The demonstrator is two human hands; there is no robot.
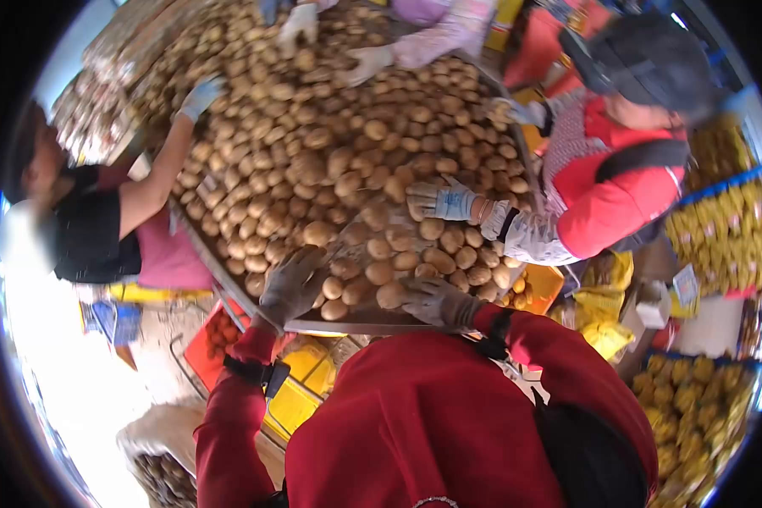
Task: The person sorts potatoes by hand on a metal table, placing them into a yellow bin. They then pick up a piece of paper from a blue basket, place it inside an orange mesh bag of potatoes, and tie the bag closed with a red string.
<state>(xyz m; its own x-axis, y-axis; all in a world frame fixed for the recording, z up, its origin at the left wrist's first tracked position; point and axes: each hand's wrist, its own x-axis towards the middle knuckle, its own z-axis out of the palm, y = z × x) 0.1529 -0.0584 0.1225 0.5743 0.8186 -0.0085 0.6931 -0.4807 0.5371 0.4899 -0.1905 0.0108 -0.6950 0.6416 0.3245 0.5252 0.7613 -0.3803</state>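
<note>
Potatoes [379, 273] cover a large metal-edged sorting table [356, 328] in front of me. My left hand [292, 286], in a grey work glove, rests at the near left edge, its fingers stretched forward over the potatoes. Also gloved in grey, my right hand [440, 303] lies low at the near edge with its fingers apart, the tips beside a potato [391, 295]. Neither hand visibly grips anything. Between the hands, several potatoes sit loosely on a barer patch of the table surface.
Co-workers' gloved hands reach in from the left [200, 96], the far side [369, 63] and the right [442, 201]. An orange crate [543, 289] stands at the right and a red crate [207, 360] at the left. Filled yellow net sacks [720, 241] are stacked at the right.
</note>
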